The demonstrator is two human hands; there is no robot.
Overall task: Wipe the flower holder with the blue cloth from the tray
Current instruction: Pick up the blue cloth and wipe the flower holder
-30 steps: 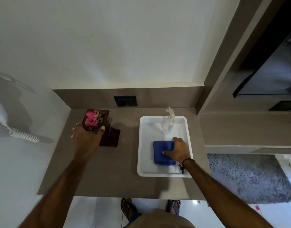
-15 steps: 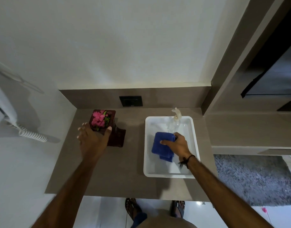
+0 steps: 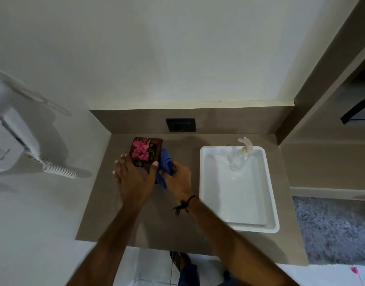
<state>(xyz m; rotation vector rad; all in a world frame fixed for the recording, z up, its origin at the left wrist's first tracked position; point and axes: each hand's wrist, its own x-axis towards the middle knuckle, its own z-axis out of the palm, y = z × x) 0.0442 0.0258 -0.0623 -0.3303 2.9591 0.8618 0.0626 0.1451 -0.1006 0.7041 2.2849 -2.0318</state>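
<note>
A dark brown square flower holder (image 3: 157,143) with pink flowers (image 3: 140,151) stands at the back left of the brown counter (image 3: 169,219). My left hand (image 3: 134,178) wraps around its near side, thumb on the right edge. My right hand (image 3: 177,178) presses the bunched blue cloth (image 3: 164,162) against the holder's right side. The white tray (image 3: 272,203) lies to the right on the counter.
A clear spray bottle (image 3: 240,157) stands at the back of the tray. A dark wall socket (image 3: 180,124) sits behind the counter. A white wall-mounted hair dryer with a coiled cord (image 3: 60,171) hangs left. A grey rug (image 3: 332,230) lies right, below.
My right hand lifted the blue cloth out of the tray and carried it left to the holder's right side. My left hand closed around the holder.
</note>
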